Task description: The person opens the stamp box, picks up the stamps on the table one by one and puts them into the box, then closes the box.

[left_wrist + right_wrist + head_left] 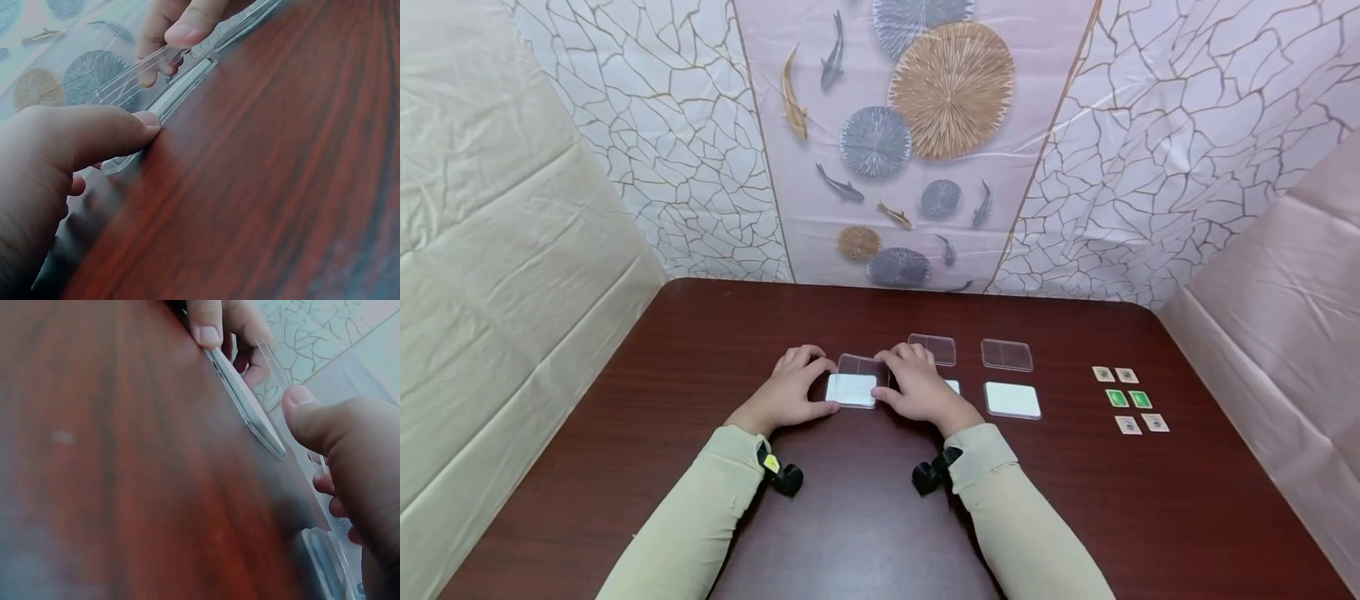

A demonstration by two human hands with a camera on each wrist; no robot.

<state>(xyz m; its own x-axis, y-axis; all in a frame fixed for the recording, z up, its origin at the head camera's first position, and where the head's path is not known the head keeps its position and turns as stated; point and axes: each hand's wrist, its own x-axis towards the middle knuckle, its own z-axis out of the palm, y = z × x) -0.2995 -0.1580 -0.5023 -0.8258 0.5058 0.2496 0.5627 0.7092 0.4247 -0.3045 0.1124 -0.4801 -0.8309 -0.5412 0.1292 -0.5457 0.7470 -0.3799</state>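
Observation:
A shallow clear plastic case (852,390) with a white insert lies on the table between the hands. My left hand (787,387) holds its left side, the thumb (140,128) on the near edge. A clear lid (856,364) is raised above the white insert, tilted and apart from it at the near side. My right hand (917,386) pinches that lid at its right edge, with the thumb (306,415) on the near side and the fingers behind. In the right wrist view, a gap shows between the lid and the white insert (250,403).
To the right lie another white-filled case (1012,400) and a clear lid (1007,355). A second lid (934,348) and white-filled case (953,386) are partly behind my right hand. Several small cards, pale (1127,425) and green (1117,398), lie farther right on the brown table (865,517).

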